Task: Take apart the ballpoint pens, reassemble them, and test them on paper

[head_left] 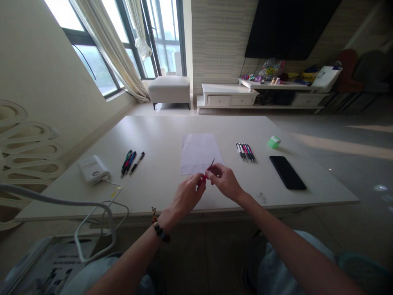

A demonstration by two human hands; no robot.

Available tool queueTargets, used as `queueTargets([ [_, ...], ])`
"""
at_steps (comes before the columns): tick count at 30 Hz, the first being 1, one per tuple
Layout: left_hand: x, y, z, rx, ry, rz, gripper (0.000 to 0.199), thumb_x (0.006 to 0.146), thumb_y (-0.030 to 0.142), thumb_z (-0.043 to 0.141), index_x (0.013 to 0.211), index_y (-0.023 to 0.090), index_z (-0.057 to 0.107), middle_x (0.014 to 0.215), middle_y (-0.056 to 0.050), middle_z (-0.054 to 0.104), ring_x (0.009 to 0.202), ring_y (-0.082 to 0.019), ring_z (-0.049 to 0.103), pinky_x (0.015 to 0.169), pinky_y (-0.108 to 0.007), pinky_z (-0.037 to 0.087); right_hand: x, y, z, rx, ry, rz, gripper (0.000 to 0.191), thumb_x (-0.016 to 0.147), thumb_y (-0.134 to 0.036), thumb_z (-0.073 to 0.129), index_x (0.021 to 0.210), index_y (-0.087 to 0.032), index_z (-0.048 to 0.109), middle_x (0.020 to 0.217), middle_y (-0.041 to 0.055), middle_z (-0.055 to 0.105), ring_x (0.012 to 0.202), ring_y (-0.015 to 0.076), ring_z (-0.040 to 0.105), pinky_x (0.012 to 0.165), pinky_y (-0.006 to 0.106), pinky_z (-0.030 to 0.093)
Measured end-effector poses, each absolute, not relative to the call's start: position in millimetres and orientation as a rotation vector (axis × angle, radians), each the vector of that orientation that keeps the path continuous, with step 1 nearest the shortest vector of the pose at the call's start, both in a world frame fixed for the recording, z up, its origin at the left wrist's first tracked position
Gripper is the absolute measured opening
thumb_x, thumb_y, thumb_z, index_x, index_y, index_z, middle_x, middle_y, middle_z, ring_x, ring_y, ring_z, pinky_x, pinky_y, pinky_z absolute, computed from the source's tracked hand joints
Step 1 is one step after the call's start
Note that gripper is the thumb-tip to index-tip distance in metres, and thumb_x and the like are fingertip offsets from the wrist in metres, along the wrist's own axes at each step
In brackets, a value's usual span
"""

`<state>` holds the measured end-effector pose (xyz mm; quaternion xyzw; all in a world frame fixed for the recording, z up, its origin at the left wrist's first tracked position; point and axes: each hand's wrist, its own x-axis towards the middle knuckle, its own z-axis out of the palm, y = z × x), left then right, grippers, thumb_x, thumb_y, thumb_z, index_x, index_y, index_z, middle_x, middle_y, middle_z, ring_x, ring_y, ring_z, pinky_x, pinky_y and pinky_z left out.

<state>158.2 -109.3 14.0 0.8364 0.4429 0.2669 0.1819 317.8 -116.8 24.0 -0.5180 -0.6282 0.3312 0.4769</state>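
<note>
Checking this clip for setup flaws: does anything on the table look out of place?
Yes, a small pale scrap lies alone near the front edge of the white table, apart from everything else. It looks like stray litter, though it is too small to identify.

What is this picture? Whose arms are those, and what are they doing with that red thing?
This picture comes from one camera worn on a person's head, looking forward and down, so those arms are that person's own. The left hand and right hand are holding a red pen together above a pale table. On the table lie a sheet of paper, a bunch of pens, a second bunch of pens, a black phone, a small green object and a white box with a cable.
</note>
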Motion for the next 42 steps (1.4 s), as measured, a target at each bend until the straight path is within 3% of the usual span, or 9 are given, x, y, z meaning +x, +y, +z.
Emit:
queueTargets([
  [5,158.2,-108.3,14.6,2.354,1.236,0.752,0.019,0.09,0.028,0.04,0.096,0.022,0.057,0.086,-0.003,0.065,0.076,-0.014,0.057,0.069,-0.026,0.042,322.1,-111.7,21.9,-1.206,-1.398,0.866,0.03,0.081,-0.045,0.056,0.078,-0.016,0.063,0.061,0.0009,0.062,0.048,0.0106,0.053,0.048,0.022,0.043],
  [11,161.2,-106.9,7.9,2.298,1.096,0.815,0.023,0.094,0.029,0.034,0.097,0.021,0.055,0.094,-0.005,0.062,0.083,-0.015,0.056,0.075,-0.027,0.042,325.4,-109.2,15.6,-1.219,-1.408,0.965,0.032,0.072,-0.048,0.066,0.072,-0.017,0.07,0.06,0.0016,0.063,0.051,0.0114,0.051,0.048,0.023,0.041],
  [15,164.3,-106.3,3.0,2.157,1.095,0.883,0.025,0.094,0.029,0.033,0.088,0.018,0.055,0.082,-0.003,0.059,0.076,-0.014,0.053,0.07,-0.026,0.042,320.8,-107.7,10.3,-1.19,-1.366,1.022,0.031,0.07,-0.047,0.067,0.072,-0.016,0.071,0.057,0.0009,0.061,0.05,0.0103,0.049,0.047,0.022,0.039],
  [19,166.2,-104.0,5.9,1.895,1.133,0.912,0.03,0.093,0.036,0.032,0.087,0.018,0.055,0.067,0.001,0.051,0.063,-0.012,0.048,0.06,-0.024,0.039,329.4,-103.6,14.2,-1.211,-1.468,1.063,0.036,0.07,-0.043,0.068,0.094,-0.016,0.071,0.065,0.0006,0.063,0.054,0.0103,0.052,0.051,0.023,0.043],
  [21,165.9,-102.0,10.1,1.77,1.141,0.975,0.033,0.093,0.041,0.032,0.09,0.019,0.056,0.061,0.003,0.046,0.058,-0.011,0.045,0.056,-0.024,0.037,341.4,-101.9,17.3,-1.32,-1.557,0.996,0.04,0.07,-0.039,0.069,0.103,-0.017,0.069,0.073,0.0016,0.065,0.057,0.0107,0.054,0.055,0.023,0.045],
  [25,163.0,-97.4,16.0,1.587,1.147,1.112,0.034,0.091,0.048,0.035,0.093,0.019,0.055,0.055,0.006,0.037,0.051,-0.01,0.036,0.049,-0.022,0.03,361.6,-102.1,13.6,-1.65,-1.803,0.695,0.031,0.071,-0.032,0.069,0.099,-0.02,0.071,0.08,0.0032,0.066,0.066,0.0128,0.058,0.067,0.025,0.045],
  [32,162.8,-96.8,13.0,1.438,1.116,1.159,0.035,0.086,0.051,0.045,0.085,0.018,0.056,0.056,0.006,0.035,0.05,-0.008,0.033,0.046,-0.02,0.026,356.5,-100.7,-6.4,-1.872,-2.119,0.46,0.03,0.075,-0.034,0.066,0.102,-0.022,0.07,0.099,0.0057,0.065,0.085,0.0176,0.061,0.076,0.025,0.043],
  [42,159.8,-96.8,9.1,1.497,1.154,1.121,0.033,0.087,0.048,0.044,0.084,0.018,0.057,0.055,0.006,0.034,0.05,-0.009,0.033,0.048,-0.02,0.026,347.5,-96.9,-14.8,-1.773,-1.996,0.438,0.015,0.075,-0.028,0.065,0.086,-0.019,0.07,0.094,0.0071,0.067,0.082,0.0192,0.063,0.076,0.029,0.045],
])
